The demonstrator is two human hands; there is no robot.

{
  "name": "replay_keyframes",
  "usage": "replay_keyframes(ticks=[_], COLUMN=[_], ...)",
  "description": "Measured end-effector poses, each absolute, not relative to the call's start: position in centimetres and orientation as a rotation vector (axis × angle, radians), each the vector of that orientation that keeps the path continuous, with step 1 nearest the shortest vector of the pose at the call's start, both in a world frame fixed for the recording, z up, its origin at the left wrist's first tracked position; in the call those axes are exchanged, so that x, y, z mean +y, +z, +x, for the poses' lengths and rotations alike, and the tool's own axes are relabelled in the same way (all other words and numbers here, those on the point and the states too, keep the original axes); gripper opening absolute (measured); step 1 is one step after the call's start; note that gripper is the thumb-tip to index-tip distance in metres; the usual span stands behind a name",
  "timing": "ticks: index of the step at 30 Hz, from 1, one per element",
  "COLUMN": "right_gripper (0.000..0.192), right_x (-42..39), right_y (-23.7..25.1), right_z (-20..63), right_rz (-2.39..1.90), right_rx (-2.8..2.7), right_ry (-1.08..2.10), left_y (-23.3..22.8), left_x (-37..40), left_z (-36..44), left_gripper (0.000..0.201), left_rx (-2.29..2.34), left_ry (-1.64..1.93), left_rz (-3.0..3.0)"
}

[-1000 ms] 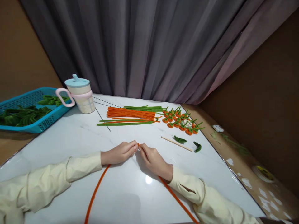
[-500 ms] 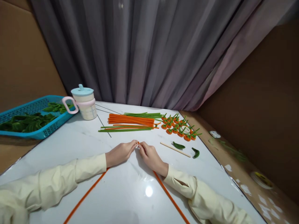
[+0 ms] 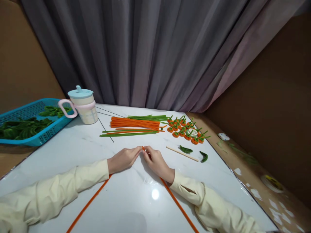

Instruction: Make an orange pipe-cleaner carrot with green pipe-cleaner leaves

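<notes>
The left hand (image 3: 122, 158) and right hand (image 3: 156, 162) each pinched the bend of one orange pipe cleaner (image 3: 90, 202) on the white table (image 3: 73, 149).

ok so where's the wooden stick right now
In the head view the wooden stick lies flat on the white table, right of the right hand, with two green leaf pieces just beyond it.

grey curtain (image 3: 150, 51), brown walls (image 3: 274, 94), white table (image 3: 73, 149)
</notes>
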State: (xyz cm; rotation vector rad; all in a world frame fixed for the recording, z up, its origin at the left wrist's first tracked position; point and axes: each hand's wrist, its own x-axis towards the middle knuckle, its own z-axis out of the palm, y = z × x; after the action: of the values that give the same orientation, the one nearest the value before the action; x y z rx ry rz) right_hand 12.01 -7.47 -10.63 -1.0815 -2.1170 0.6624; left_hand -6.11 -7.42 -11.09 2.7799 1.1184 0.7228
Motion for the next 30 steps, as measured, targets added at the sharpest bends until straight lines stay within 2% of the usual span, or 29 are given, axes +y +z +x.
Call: replay_keyframes(ticks=[7, 16, 26, 30], right_gripper=[0.015, 0.013, 0.013, 0.013], right_x=[-7.6, -7.4, -7.3, -7.2], right_y=[-10.6, -10.7, -10.9, -10.7], right_z=[12.1, 12.3, 12.6, 12.8], right_rz=[-1.036, -0.993, -0.944, -0.960], right_rx=[-2.111, -2.191, -2.297, -2.399], right_ry=[0.652, 0.562, 0.512, 0.457], left_y=[-10.8, -11.0, -12.0, -12.2], left_x=[-7.6, -7.7, -7.3, -7.3], left_z=[-6.0, -6.0, -6.8, -7.0], left_gripper=[0.023, 0.026, 0.048, 0.051], left_rx=[1.119, 1.060, 1.011, 1.014], left_ry=[0.780, 1.047, 0.720, 0.639], left_rz=[2.842, 3.194, 3.373, 3.359])
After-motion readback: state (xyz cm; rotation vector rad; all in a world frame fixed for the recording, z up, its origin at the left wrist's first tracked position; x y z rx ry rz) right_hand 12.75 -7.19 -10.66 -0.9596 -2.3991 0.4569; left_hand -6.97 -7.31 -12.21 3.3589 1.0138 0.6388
